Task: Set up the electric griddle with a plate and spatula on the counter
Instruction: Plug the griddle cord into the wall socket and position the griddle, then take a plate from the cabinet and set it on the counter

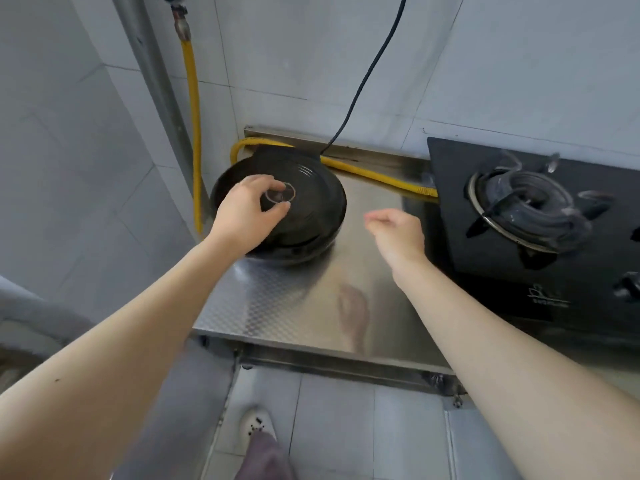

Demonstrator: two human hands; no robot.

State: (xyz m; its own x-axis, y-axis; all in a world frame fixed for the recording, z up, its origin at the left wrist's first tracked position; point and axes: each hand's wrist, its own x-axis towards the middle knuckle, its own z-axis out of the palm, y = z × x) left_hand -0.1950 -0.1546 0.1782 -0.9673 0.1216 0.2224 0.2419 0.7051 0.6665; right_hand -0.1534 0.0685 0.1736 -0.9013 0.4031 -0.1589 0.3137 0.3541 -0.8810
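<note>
A round black electric griddle point(311, 216) with its lid down stands at the back left of the steel counter point(294, 306). Its black cord point(367, 77) runs up the tiled wall. My left hand point(246, 213) hovers over the lid, thumb and fingers spread around the round knob point(281, 195) in the lid's centre; whether they touch it is unclear. My right hand point(398, 233) floats above the counter just right of the griddle, fingers loosely curled, holding nothing. No plate or spatula is in view.
A black gas hob point(540, 237) with a burner ring point(526, 209) fills the right side of the counter. A yellow gas hose point(192, 109) drops down the wall and runs behind the griddle to the hob. A grey pipe stands in the left corner. My shoe point(256, 424) shows on the tiled floor.
</note>
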